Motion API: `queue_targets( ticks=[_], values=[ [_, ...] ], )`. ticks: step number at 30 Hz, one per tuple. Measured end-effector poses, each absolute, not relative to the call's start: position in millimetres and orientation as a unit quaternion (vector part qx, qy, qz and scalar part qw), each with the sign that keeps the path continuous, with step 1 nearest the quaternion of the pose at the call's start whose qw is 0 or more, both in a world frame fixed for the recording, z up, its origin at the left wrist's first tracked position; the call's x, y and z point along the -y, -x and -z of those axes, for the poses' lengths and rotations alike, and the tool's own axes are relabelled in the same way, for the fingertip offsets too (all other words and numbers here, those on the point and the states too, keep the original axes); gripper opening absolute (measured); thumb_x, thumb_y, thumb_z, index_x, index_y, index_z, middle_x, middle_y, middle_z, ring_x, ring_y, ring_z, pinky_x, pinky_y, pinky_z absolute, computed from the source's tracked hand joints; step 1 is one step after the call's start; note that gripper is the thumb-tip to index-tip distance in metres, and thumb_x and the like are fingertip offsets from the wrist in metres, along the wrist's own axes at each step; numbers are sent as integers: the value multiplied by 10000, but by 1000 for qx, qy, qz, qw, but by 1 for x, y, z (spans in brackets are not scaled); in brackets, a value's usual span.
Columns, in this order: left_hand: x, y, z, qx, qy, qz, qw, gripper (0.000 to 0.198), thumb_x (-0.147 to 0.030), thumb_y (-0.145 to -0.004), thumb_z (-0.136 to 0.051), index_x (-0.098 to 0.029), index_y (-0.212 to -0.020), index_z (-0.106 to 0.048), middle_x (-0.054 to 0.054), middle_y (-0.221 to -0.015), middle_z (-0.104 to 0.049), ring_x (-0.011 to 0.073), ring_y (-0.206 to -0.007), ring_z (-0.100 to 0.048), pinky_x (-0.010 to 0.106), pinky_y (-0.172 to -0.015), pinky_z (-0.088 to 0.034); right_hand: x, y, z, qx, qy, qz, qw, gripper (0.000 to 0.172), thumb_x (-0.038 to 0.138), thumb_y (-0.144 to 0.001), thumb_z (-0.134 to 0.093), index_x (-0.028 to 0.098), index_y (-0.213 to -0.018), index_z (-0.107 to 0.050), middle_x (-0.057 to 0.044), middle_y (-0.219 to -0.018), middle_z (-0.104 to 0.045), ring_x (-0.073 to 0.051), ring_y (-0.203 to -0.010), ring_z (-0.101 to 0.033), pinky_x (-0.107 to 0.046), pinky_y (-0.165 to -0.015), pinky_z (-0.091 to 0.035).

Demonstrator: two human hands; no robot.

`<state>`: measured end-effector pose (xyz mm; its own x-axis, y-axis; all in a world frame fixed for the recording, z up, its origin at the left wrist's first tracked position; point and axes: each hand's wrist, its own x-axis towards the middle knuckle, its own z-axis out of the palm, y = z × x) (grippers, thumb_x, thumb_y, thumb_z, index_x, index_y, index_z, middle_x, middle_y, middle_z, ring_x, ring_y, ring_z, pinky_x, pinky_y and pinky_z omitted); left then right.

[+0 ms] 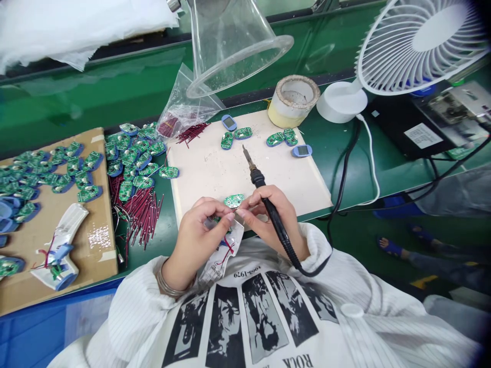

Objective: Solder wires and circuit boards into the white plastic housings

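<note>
Head-worn camera looks forward and down

One view here, from above and behind the fingers [215, 207], quite near them, angled steeply over the bench; it catches the printed shirt [226, 327] on their near side and the desk fan [433, 43] beyond, rightward.

Top edge crops the fan [437, 28]; left hand [201, 230] mostly hides what it pinches

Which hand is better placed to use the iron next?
Right, probably: the right hand holds the iron, its tip pointing away from the wearer. The left hand is busy near a board; what it pinches is unclear.
</note>
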<state>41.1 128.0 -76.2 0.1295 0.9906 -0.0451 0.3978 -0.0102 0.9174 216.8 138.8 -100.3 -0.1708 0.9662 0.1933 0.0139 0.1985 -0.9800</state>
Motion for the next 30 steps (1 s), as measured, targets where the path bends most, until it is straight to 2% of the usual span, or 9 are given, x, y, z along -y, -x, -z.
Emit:
queue_targets(
  ticks=[3,7,15,20,24,30],
  values=[
    [-128,-41,76,-560,-623,-346,422,94,-253,-839,-632,-188,-780,-665,39,-814,-657,171,-802,-605,310,-754,-477,-139,-217,99,591,406,-491,495,271,309,-839,-745,240,-961,-513,-4,-906,-663,-153,-798,-685,-250,-644,-580],
    [-129,-41,76,-564,-623,-342,421,100,-264,-846,-633,-189,-789,-669,39,-820,-666,170,-801,-609,310,-753,-478,-140,-217,99,593,414,-474,502,219,275,-860,-716,240,-929,-511,11,-854,-645,-145,-782,-677,-249,-652,-578],
    [-130,-42,75,-568,-619,-343,421,104,-259,-845,-630,-184,-783,-667,36,-811,-660,166,-791,-608,303,-744,-478,-139,-215,102,591,407,-470,514,181,228,-863,-703,245,-919,-532,15,-872,-616,-140,-773,-674,-249,-655,-588],
    [-130,-41,74,-570,-627,-335,413,124,-261,-860,-607,-183,-777,-657,34,-796,-648,168,-784,-603,302,-736,-471,-139,-217,103,589,392,-504,496,260,249,-833,-752,241,-957,-524,5,-882,-651,-150,-798,-685,-252,-678,-598],
    [-129,-41,75,-565,-638,-335,402,113,-248,-865,-607,-181,-790,-660,35,-810,-648,166,-799,-597,302,-746,-466,-139,-219,103,599,388,-490,499,227,216,-842,-742,235,-942,-539,10,-869,-647,-140,-806,-684,-235,-680,-590],
    [-128,-42,75,-550,-658,-343,382,89,-206,-857,-609,-185,-782,-651,26,-802,-644,158,-795,-592,293,-731,-469,-140,-217,102,573,369,-523,512,303,160,-804,-772,245,-973,-535,5,-930,-671,-149,-830,-692,-259,-726,-598]
  ],
)
